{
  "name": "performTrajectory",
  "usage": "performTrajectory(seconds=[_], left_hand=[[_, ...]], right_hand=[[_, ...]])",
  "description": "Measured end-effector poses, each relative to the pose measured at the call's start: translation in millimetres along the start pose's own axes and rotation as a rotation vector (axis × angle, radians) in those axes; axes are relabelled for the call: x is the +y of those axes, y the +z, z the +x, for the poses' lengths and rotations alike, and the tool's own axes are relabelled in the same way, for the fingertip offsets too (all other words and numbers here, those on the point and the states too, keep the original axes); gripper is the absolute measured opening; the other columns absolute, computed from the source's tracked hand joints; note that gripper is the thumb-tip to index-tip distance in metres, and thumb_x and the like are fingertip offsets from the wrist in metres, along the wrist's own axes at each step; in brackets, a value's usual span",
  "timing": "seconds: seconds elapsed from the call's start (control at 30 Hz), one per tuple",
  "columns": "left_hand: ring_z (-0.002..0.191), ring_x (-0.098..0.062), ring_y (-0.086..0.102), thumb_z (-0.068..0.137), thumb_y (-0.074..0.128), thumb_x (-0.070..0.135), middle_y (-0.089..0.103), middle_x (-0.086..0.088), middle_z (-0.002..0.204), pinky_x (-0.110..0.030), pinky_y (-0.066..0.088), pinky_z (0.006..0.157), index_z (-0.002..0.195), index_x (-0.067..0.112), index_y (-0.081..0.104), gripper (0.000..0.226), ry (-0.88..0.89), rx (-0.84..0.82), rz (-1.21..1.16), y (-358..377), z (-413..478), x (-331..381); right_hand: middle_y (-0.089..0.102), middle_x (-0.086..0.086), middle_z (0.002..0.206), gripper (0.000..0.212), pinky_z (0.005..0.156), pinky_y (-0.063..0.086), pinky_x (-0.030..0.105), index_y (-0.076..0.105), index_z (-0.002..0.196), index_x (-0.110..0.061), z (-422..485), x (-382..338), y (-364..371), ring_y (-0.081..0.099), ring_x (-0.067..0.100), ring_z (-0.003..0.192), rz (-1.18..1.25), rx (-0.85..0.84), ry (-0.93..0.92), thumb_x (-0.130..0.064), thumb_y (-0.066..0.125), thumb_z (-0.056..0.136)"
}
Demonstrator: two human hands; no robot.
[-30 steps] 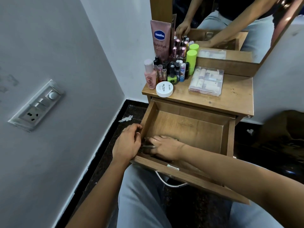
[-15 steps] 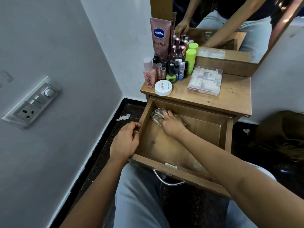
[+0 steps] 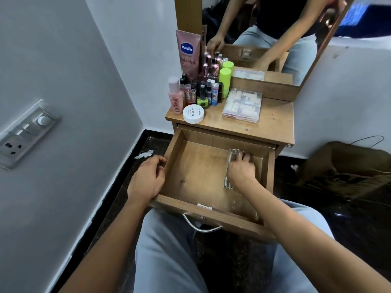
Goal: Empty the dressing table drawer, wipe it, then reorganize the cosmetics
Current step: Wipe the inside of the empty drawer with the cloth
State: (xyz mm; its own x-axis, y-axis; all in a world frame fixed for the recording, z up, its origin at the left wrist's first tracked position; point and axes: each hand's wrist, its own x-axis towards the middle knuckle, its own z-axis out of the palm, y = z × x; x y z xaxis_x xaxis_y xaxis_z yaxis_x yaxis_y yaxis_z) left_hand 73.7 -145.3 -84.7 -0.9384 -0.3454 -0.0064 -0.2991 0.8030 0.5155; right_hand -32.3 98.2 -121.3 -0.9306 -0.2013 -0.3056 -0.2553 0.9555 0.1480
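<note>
Drawer (image 3: 196,172) stands pulled well out of the dressing table (image 3: 273,127), its wooden floor showing. On my feed the left hand (image 3: 148,178) grips the drawer's left wall, fingers curled over the top edge. The right hand (image 3: 241,169) is down in the far right part of the drawer, fingers bent over a pale wiping cloth (image 3: 228,181) and pressing it to the floor; the cloth shows along the hand's left side. Cosmetics sit on the tabletop, bunched at the back left: Vaseline tube (image 3: 188,51) upright against the mirror frame, pink bottle (image 3: 175,96), small nail polish bottles (image 3: 202,96), lime-green bottle (image 3: 224,81). White round jar (image 3: 193,114) lies near the front edge. Clear flat box (image 3: 242,105) sits just right of the cluster.
</note>
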Motion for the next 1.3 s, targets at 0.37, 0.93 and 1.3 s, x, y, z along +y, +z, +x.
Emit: performTrajectory(seconds=[0.37, 0.93, 1.3], left_hand=[[0.084, -0.019, 0.062, 0.094, 0.048, 0.023, 0.064, 0.002, 0.107, -0.032, 0.047, 0.066, 0.121, 0.028, 0.057, 0.029, -0.006, 0.001, 0.017, 1.1, 1.8, 0.7], [0.087, -0.019, 0.063, 0.092, 0.049, 0.022, 0.065, 0.002, 0.113, -0.039, 0.054, 0.077, 0.121, 0.026, 0.057, 0.03, 0.012, 0.003, 0.002, 2.5, 2.2, -3.6], [0.101, -0.018, 0.061, 0.093, 0.05, 0.023, 0.063, 0.001, 0.115, -0.039, 0.053, 0.082, 0.121, 0.025, 0.057, 0.029, 0.022, 0.012, 0.029, 2.3, 1.9, -1.5]], right_hand=[[0.004, 0.02, 0.157, 0.071, 0.111, 0.029, 0.05, 0.005, 0.149, 0.004, -4.4, -28.0, -11.8, 0.014, 0.043, 0.14, 0.152, -0.103, 0.131, -0.021, 0.044, 0.096], [0.018, 0.014, 0.151, 0.062, 0.107, 0.038, 0.042, 0.027, 0.15, -0.025, -25.6, -53.8, -8.4, 0.026, 0.028, 0.133, 0.099, -0.044, -0.505, -0.02, 0.053, 0.093], [0.008, 0.009, 0.158, 0.061, 0.113, 0.027, 0.049, 0.028, 0.15, -0.024, 39.0, -67.9, -28.3, 0.011, 0.036, 0.141, 0.158, -0.012, -0.304, -0.021, 0.049, 0.093]])
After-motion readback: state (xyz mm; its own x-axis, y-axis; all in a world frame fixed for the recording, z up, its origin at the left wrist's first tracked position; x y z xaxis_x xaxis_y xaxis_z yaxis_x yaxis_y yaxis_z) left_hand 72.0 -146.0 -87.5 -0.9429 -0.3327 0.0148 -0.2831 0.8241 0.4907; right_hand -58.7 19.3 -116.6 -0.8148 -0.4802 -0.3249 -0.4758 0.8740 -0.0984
